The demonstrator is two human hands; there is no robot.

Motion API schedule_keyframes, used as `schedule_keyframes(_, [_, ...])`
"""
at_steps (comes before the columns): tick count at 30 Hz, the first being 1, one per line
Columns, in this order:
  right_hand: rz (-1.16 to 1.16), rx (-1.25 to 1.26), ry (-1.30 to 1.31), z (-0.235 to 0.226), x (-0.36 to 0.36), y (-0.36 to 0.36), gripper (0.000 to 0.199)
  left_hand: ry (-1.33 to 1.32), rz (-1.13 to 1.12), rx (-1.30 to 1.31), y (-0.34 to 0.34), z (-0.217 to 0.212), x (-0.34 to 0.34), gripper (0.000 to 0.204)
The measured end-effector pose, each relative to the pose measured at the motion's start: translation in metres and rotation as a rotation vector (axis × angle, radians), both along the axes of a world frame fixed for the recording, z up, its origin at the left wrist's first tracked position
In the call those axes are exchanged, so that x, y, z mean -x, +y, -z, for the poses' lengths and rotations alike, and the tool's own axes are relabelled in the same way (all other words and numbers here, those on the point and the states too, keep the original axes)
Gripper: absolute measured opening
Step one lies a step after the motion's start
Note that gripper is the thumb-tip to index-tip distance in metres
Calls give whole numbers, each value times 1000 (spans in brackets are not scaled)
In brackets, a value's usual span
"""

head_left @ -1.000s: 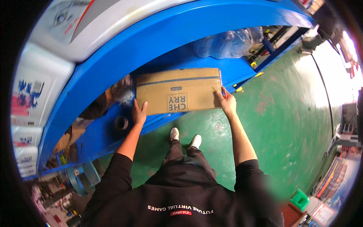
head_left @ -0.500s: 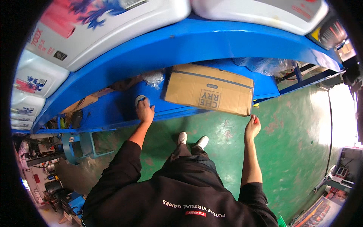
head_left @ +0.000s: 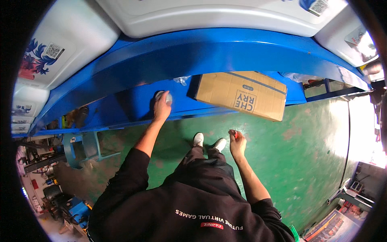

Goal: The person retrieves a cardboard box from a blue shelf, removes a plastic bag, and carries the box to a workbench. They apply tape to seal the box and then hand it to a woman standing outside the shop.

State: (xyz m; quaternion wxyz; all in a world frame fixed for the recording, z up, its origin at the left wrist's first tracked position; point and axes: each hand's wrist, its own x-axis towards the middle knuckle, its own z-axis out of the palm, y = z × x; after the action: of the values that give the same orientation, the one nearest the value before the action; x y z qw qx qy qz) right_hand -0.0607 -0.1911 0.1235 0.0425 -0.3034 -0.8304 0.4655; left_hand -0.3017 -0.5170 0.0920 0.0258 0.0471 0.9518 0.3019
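Observation:
On the blue shelf, my left hand (head_left: 162, 109) is closed round a round silvery-grey thing (head_left: 168, 98), blurred and partly covered by my fingers. It looks like a roll, but I cannot make out its kind. My right hand (head_left: 238, 145) is over the floor in front of the shelf, its fingers pinched on a small red thing with a dark end (head_left: 234, 133); most of it is hidden. A brown cardboard box (head_left: 242, 94) with a dark strip across it lies on the shelf, to the right of my left hand. Neither hand touches the box.
Large white jugs (head_left: 221, 18) line the upper blue shelf (head_left: 201, 48), whose edge overhangs the lower one. Clear plastic wrap (head_left: 182, 80) lies left of the box. A blue-grey metal frame (head_left: 92, 149) stands at the left on the green floor (head_left: 290, 157).
My right hand has left the box's near right corner and moved left with the red thing. My left hand and the round thing have shifted slightly right. The view has shifted too.

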Motion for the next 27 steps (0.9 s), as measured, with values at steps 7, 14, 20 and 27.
schedule_keyframes(7, [-121, 282, 158, -91, 58, -65, 19, -200, 213, -824, 20, -105, -81, 58])
schedule_keyframes(14, [-148, 505, 300, -152, 59, -79, 33, 60, 581, -701, 50, -166, -126, 54])
schedule_keyframes(20, [-188, 459, 374, -159, 32, -66, 42, 212, 890, -737, 69, -174, -119, 45])
schedule_keyframes(27, [-177, 66, 372, -165, -4, -52, 47, 229, 1065, -697, 97, -170, -121, 38])
